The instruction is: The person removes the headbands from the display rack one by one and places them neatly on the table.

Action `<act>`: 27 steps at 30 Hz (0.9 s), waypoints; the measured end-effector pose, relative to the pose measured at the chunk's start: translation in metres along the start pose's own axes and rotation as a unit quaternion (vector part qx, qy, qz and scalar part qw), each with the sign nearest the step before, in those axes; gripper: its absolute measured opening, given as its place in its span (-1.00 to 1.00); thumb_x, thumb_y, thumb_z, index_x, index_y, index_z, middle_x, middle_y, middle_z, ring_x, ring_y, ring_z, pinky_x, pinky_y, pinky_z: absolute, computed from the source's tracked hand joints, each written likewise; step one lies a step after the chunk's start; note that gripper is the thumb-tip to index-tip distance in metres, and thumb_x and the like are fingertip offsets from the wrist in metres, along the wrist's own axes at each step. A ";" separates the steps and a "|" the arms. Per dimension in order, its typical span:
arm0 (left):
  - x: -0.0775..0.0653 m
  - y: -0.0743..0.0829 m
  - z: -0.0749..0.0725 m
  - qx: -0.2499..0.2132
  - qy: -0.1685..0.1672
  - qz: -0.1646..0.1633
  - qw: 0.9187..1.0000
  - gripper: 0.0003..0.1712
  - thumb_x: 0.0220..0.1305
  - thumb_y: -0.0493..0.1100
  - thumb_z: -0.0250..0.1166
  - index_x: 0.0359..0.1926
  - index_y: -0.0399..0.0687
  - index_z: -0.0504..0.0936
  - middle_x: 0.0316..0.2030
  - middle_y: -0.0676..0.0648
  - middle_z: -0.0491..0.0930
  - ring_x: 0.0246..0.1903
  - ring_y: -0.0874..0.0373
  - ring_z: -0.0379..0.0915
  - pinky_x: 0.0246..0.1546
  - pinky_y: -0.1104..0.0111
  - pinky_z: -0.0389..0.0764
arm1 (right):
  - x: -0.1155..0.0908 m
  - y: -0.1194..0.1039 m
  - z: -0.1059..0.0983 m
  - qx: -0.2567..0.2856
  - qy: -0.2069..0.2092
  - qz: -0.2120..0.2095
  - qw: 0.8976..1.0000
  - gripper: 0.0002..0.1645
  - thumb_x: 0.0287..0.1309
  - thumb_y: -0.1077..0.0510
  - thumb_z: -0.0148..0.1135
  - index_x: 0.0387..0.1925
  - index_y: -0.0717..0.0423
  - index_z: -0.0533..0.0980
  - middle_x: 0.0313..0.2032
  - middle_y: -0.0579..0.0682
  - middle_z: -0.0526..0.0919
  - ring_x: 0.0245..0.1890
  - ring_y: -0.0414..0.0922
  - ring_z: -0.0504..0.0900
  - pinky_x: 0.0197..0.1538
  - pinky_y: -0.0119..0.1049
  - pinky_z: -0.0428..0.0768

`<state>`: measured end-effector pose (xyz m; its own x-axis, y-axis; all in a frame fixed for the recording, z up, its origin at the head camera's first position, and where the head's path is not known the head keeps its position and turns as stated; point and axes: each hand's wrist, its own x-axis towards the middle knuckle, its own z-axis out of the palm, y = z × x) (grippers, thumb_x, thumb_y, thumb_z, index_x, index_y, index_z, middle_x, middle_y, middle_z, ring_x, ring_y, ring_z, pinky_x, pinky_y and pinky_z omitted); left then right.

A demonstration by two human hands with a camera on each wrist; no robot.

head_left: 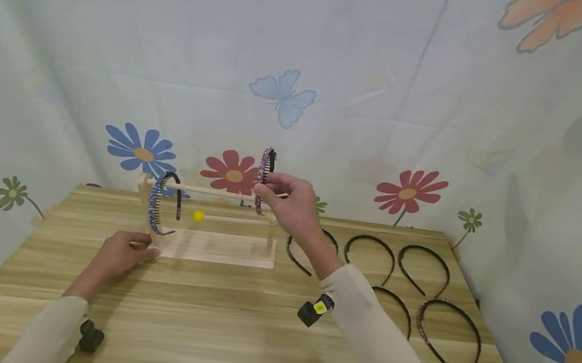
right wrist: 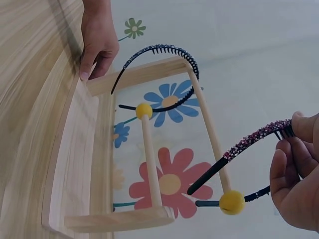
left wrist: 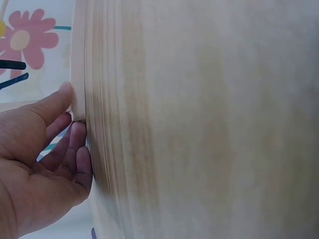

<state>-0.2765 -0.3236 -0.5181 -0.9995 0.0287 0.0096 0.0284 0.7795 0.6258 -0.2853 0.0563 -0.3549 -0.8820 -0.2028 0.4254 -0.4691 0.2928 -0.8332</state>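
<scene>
A wooden headband rack (head_left: pixel 220 250) stands on the table, with two rods that end in yellow balls. My left hand (head_left: pixel 117 253) holds the left front corner of its base, thumb and fingers about the edge in the left wrist view. My right hand (head_left: pixel 293 204) pinches a toothed headband (right wrist: pixel 251 142) with pink and silver stones. This headband is at the right end of the upper rod (right wrist: pixel 207 119), its tips near the yellow ball (right wrist: pixel 232 202). On the same rod, at the left, hangs a headband with blue stones (head_left: pixel 152 209).
Several dark headbands lie on the table's right side, among them one with reddish stones (head_left: pixel 423 325) and a plain-looking one (head_left: pixel 374 238). The lower rod's yellow ball (head_left: pixel 198 216) points left. A flowered curtain (head_left: pixel 348 55) stands behind the wooden table (head_left: pixel 217 337).
</scene>
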 end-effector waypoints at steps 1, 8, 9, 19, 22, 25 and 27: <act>0.000 0.000 0.000 0.000 0.000 -0.001 1.000 -0.41 0.38 -0.02 0.38 0.22 -0.41 0.59 0.16 -0.43 0.58 0.08 -0.33 0.61 0.06 -0.12 0.61 | 0.000 0.001 -0.002 0.002 0.000 0.002 1.000 -0.61 0.33 0.05 0.38 0.09 0.16 0.68 -0.20 0.02 0.80 -0.15 -0.09 0.72 -0.19 -0.28 0.67; 0.002 -0.004 0.001 0.002 0.001 0.005 1.000 -0.40 0.37 -0.01 0.39 0.19 -0.43 0.60 0.14 -0.44 0.59 0.06 -0.34 0.61 0.03 -0.12 0.62 | -0.005 0.005 -0.016 -0.015 0.003 0.012 1.000 -0.59 0.34 0.02 0.37 0.10 0.17 0.67 -0.18 0.03 0.80 -0.14 -0.06 0.72 -0.19 -0.24 0.69; 0.002 -0.005 0.001 0.002 0.001 0.005 1.000 -0.40 0.37 0.00 0.39 0.19 -0.43 0.59 0.14 -0.45 0.59 0.06 -0.34 0.61 0.02 -0.12 0.63 | -0.006 0.006 -0.018 -0.017 0.004 0.012 1.000 -0.58 0.33 0.02 0.38 0.10 0.17 0.66 -0.18 0.03 0.80 -0.14 -0.06 0.72 -0.18 -0.22 0.70; 0.003 -0.009 0.003 -0.001 0.006 0.017 1.000 -0.39 0.37 0.00 0.40 0.20 -0.43 0.59 0.14 -0.43 0.60 0.04 -0.31 0.63 0.01 -0.09 0.64 | -0.018 0.017 -0.033 -0.023 0.016 0.033 0.999 -0.56 0.31 -0.02 0.40 0.10 0.15 0.66 -0.16 0.00 0.80 -0.13 -0.08 0.72 -0.15 -0.20 0.69; 0.003 -0.010 0.004 -0.002 0.007 0.022 1.000 -0.40 0.37 -0.01 0.40 0.20 -0.42 0.60 0.14 -0.42 0.60 0.03 -0.30 0.64 0.01 -0.09 0.65 | -0.023 0.020 -0.036 -0.018 0.020 0.041 0.999 -0.56 0.29 -0.03 0.41 0.08 0.15 0.67 -0.16 0.01 0.81 -0.14 -0.08 0.73 -0.17 -0.22 0.69; 0.003 -0.009 0.003 -0.005 0.004 0.024 1.000 -0.39 0.37 0.00 0.39 0.20 -0.43 0.59 0.14 -0.43 0.60 0.03 -0.30 0.64 0.00 -0.08 0.65 | -0.027 0.024 -0.040 -0.014 0.023 0.051 0.998 -0.54 0.27 -0.04 0.43 0.07 0.16 0.68 -0.13 0.03 0.80 -0.12 -0.07 0.75 -0.11 -0.16 0.71; 0.004 -0.009 0.003 -0.006 0.003 0.023 1.000 -0.39 0.37 -0.01 0.39 0.20 -0.43 0.59 0.13 -0.43 0.60 0.03 -0.30 0.64 0.00 -0.08 0.65 | -0.031 0.027 -0.042 -0.011 0.020 0.061 0.998 -0.52 0.27 -0.07 0.43 0.08 0.15 0.67 -0.10 0.04 0.80 -0.09 -0.08 0.76 -0.05 -0.12 0.72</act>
<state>-0.2806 -0.3280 -0.5262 -0.9972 0.0608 0.0433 0.0745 0.7699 0.6339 -0.2727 0.1100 -0.3753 -0.9333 -0.1263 0.3363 -0.3592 0.3343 -0.8713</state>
